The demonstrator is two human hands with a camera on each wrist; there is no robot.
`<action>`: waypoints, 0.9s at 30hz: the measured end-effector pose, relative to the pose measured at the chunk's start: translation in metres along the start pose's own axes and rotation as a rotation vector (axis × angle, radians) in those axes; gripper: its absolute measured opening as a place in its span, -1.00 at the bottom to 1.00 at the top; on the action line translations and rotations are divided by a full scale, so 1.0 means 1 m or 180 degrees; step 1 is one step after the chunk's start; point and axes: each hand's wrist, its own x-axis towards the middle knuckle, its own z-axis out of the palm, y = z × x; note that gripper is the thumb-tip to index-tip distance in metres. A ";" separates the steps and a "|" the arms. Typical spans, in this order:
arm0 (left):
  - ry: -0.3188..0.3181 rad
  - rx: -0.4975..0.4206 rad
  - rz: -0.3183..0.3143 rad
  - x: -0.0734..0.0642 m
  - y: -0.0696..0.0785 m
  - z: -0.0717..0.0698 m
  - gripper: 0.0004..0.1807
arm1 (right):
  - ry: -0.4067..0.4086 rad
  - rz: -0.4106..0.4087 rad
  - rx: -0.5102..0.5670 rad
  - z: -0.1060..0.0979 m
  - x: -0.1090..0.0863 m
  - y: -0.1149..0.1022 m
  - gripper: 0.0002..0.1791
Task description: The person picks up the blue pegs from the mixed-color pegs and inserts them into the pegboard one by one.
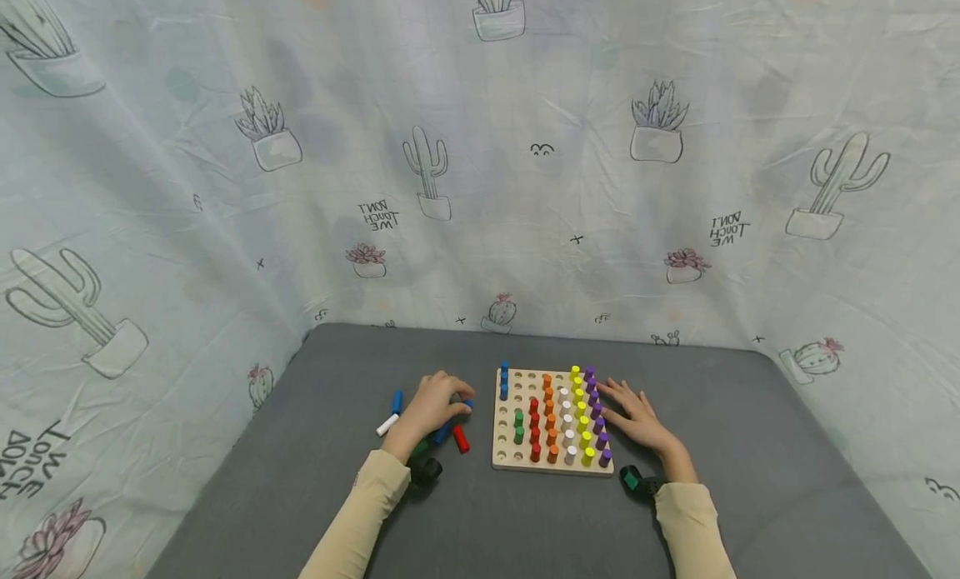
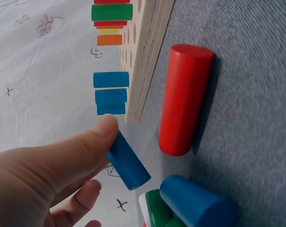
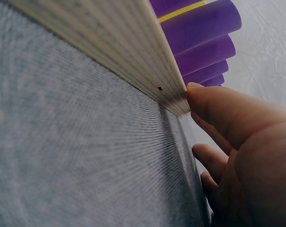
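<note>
Creased pale-grey cloth backdrop (image 1: pixel 525 92) w/ potted-cactus prints (image 1: pixel 815 223) & txt (image 1: pixel 378 216); dk-grey tbl (image 1: pixel 532 529), rounded far corners.

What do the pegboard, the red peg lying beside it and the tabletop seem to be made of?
Pegboard: probably bare plywood; pale, with layered lines along its edge.
Red peg: painted wood or plastic, can't tell; smooth, evenly coloured, slight sheen.
Tabletop: apparently covered in matte grey fabric; a fine weave shows.
</note>
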 end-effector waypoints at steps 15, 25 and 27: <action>0.0193 -0.0392 -0.0031 0.001 0.010 0.004 -0.80 | -0.0014 0.0060 0.0040 0.001 -0.001 0.000 -0.37; 0.0254 -0.0433 -0.0184 0.004 0.015 0.009 -0.83 | -0.0025 0.0073 0.0035 0.001 -0.001 0.001 -0.37; 0.0266 -0.0454 -0.0193 0.005 0.016 0.009 -0.83 | -0.0020 0.0072 0.0035 0.000 -0.001 0.001 -0.37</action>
